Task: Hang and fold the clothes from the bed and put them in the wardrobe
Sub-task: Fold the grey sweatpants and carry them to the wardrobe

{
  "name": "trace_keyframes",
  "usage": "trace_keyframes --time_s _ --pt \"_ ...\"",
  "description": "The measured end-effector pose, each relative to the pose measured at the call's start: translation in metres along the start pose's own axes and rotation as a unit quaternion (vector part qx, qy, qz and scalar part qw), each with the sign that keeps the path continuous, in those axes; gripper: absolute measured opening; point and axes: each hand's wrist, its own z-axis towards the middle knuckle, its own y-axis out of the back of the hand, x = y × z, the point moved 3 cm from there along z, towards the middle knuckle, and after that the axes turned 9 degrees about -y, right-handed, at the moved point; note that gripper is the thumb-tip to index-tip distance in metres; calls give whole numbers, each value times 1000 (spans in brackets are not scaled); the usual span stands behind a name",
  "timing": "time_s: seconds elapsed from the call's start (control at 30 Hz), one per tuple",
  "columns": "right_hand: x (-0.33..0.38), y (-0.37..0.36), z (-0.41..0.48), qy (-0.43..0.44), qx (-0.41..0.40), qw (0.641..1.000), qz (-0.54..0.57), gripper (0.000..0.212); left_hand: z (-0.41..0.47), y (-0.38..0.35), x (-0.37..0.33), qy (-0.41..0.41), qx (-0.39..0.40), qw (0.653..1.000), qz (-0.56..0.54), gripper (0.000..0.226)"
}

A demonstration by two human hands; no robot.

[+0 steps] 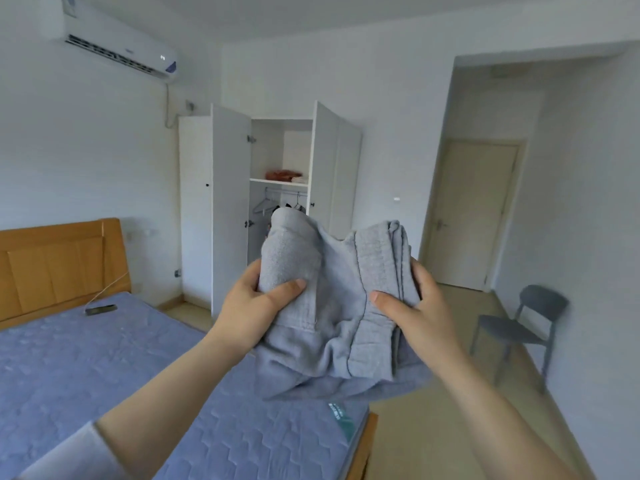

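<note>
Left hand (256, 306) and right hand (417, 306) clutching folded grey garment (346, 268) above blue mattress (104, 358), before open white wardrobe (228, 202).

You have a single view, worn on your head: it looks forward and a little down, with the grey garment (339, 306) close before the lens, the bed (86, 368) near left, and faces the open wardrobe (228, 202) far across the room

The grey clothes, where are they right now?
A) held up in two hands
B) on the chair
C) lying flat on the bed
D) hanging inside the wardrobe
A: the left hand and the right hand both grip the grey clothes in the air.
</note>
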Motion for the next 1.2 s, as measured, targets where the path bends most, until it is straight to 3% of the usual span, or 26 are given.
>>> trace_keyframes --time_s 0.33,0.53,0.87,1.2 --pt "-60 77 115 -19 -95 994 -49 51 138 -113 65 -17 79 994 -76 30" --pt "-116 146 184 -21 -122 992 -40 65 196 -208 108 -5 93 992 -87 45" --pt "-193 250 328 -2 -88 995 -36 58 309 -347 163 -9 97 992 -84 41" --pt "-282 268 481 5 -88 995 -40 56 451 -414 260 -24 88 993 -80 46"
